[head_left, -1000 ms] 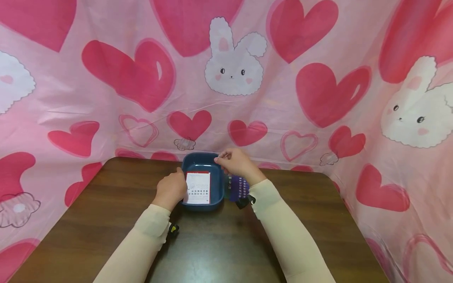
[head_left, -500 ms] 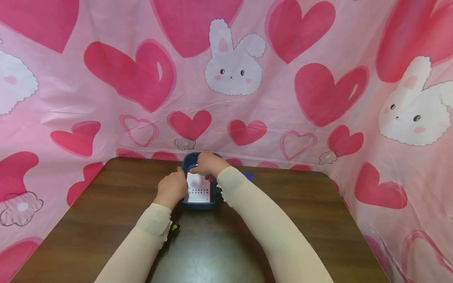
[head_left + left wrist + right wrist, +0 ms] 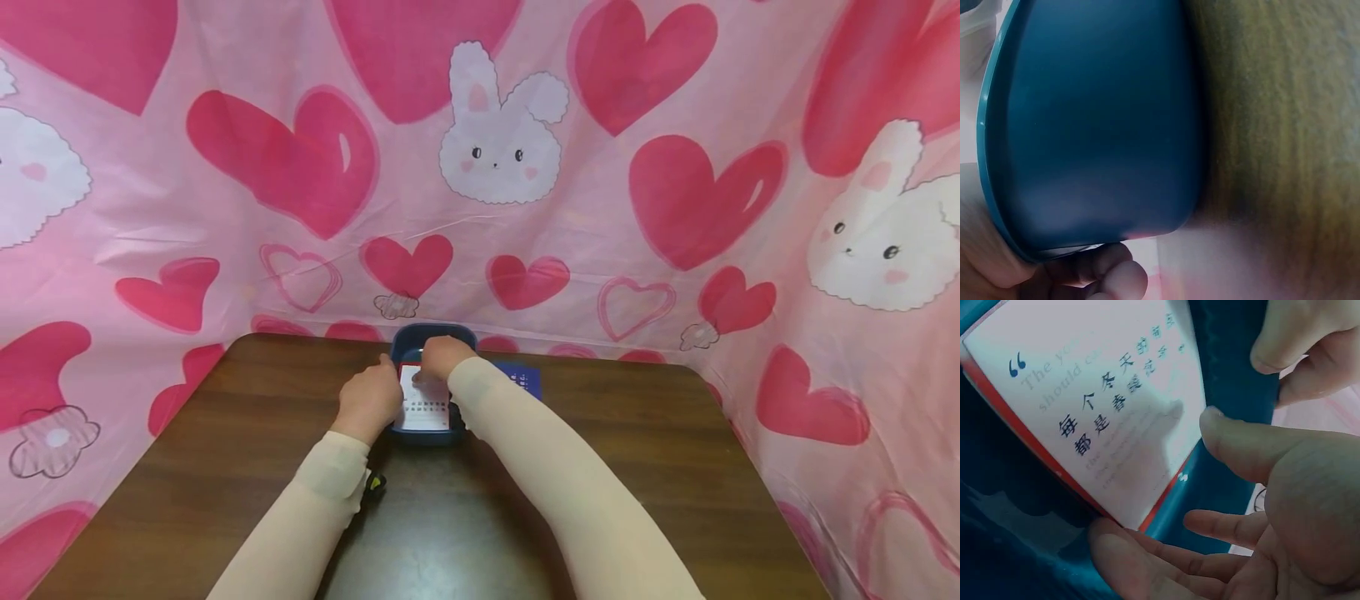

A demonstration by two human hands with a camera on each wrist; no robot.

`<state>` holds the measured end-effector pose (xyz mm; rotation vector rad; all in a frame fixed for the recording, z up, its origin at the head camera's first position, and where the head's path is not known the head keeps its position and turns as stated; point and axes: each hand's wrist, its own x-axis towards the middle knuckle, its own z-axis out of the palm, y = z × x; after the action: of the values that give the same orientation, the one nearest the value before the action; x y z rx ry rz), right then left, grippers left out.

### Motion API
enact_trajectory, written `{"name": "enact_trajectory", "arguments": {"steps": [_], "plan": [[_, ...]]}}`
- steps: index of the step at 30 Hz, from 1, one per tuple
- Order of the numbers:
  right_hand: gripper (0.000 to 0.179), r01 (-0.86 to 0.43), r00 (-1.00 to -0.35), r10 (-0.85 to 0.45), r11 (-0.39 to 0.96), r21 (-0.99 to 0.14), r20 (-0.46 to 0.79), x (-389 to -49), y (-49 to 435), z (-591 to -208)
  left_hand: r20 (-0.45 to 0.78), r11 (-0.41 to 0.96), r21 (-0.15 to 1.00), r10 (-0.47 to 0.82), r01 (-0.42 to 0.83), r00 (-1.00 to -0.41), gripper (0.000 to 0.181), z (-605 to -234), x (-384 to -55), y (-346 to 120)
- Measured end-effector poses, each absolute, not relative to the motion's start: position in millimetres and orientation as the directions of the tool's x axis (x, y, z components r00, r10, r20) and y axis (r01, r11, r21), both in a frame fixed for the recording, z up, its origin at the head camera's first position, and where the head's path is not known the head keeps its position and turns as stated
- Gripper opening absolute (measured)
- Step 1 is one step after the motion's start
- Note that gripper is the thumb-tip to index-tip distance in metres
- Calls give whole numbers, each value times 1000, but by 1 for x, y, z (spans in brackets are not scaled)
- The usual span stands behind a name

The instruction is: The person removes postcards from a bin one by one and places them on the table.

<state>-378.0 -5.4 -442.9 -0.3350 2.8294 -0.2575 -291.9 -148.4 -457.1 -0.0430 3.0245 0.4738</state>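
White card [image 3: 424, 408] sits inside blue bin [image 3: 429, 437], print up. Red edging [image 3: 1069, 481] shows along two sides of it; can't tell if that's its own border or a second card underneath. Right hand [image 3: 444, 358] is in the bin: thumb and fingers apart, around the card's corner, no clear pinch. Left hand [image 3: 371, 400] is on the bin's left wall, thumb over the rim, fingers clamped on it. Blue-purple card [image 3: 523, 379] lies right of the bin on the table [image 3: 645, 433], partly behind the right sleeve [image 3: 540, 450].

Status, as judged: mid-handling. Done: bin steadied, one card outside it. Left: white card, not lifted clear of the bin.
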Motion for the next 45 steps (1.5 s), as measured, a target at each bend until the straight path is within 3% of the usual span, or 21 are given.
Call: {"name": "enact_trajectory", "arguments": {"steps": [7,13,18,21,26,32,36,41,45], "plan": [[55,-205,-924,-250,963,-176,-290,-403,1,-467,-50,956,291,-16,-30,-999,75,-458,-291,-146],[47,-209,-926,-261,956,-206,-274,-378,3,-440,-62,956,293,-13,-31,-998,84,-456,-289,-147],[47,-187,-917,-242,963,-196,-316,-403,0,-463,-67,955,295,-17,-36,-998,78,-456,-290,-148],[45,-171,-909,-244,958,-232,-337,-405,1,-460,-66,954,298,-20,-39,-998,77,-457,-291,-147],[35,-164,-923,-256,937,-309,-286,-373,8,-420,-79,952,303,-27,-50,-997,80,-458,-292,-147],[38,-62,-961,-180,878,-474,-208,-358,16,-402,-104,955,290,-34,-64,-994,84,-459,-294,-147],[41,-32,-966,-156,862,-507,-204,-357,21,-400,-106,955,290,-36,-65,-994,84,-459,-293,-149],[34,-71,-954,-202,868,-492,-219,-365,25,-398,-113,950,306,-34,-67,-993,83,-458,-293,-149],[23,-121,-930,-291,821,-558,-226,-371,36,-393,-118,943,325,-37,-74,-992,85,-457,-292,-148]]}}
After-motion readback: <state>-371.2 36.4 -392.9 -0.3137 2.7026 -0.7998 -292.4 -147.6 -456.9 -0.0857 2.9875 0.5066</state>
